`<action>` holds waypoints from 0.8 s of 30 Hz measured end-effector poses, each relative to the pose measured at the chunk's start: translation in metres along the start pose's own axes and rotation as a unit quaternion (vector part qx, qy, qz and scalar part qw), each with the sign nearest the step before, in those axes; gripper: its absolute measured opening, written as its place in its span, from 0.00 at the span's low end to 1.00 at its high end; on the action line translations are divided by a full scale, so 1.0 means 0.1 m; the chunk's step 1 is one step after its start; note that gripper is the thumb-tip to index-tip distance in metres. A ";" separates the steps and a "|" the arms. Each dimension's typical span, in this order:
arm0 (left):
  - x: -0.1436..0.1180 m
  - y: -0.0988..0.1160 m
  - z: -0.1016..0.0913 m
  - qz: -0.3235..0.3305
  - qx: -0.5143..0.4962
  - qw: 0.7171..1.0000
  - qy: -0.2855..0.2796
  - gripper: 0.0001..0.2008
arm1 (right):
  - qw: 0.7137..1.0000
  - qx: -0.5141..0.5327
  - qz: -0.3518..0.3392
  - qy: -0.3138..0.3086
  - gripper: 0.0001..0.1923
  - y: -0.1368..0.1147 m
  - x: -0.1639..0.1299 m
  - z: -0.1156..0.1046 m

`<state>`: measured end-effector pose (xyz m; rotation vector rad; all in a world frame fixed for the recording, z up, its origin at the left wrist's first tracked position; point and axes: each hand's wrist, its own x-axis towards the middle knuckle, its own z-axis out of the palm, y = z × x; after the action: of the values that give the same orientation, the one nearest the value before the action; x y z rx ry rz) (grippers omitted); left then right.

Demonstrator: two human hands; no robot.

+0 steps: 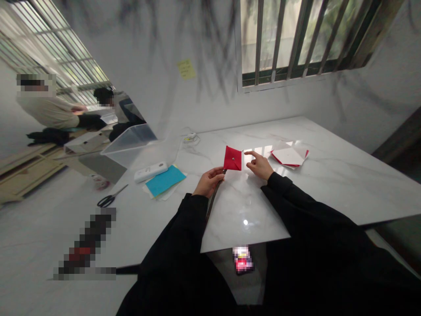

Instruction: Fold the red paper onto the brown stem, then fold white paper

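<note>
A small red pouch (232,157) with a pointed flap and a round stud at its middle is held up above the white marbled table. My left hand (210,181) pinches it by its lower left corner between thumb and fingers. Just to the right of the pouch is my right hand (260,166), its index finger stretched toward the upper right corner and its thumb apart from it. A tiny shiny piece shows at that corner, by the fingertip; I cannot tell whether they touch. Nothing is visible between the right fingers.
Red and white folded sheets (289,155) lie right of my hands. To the left are blue paper (166,181), a white device (150,172), scissors (112,197) and a clear plastic bin (130,142). A lit phone (242,260) is below the table edge (246,245). Two people sit farther left.
</note>
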<state>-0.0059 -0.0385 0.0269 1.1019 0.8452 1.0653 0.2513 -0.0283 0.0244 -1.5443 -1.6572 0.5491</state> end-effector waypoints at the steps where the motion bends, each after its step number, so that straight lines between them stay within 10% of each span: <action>1: 0.00 0.00 0.00 0.001 0.002 1.000 -0.002 0.25 | 1.000 -0.006 -0.008 -0.002 0.29 0.00 0.00 0.00; 14: 0.00 0.01 0.01 0.009 0.013 1.000 -0.008 0.25 | 0.978 -0.015 -0.085 -0.187 0.15 -0.11 -0.07 0.01; 19: 0.00 0.01 0.00 0.010 0.022 1.000 -0.016 0.24 | 0.998 -0.037 -0.026 -0.040 0.13 -0.06 -0.02 -0.04; 24: 0.00 -0.01 0.00 0.000 0.029 0.999 -0.035 0.24 | 0.999 -0.014 -0.013 0.047 0.32 -0.03 0.00 -0.09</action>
<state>-0.0057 -0.0387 0.0258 1.1807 0.8253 1.0026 0.2565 -0.0305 0.0316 -1.5424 -1.6171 0.4358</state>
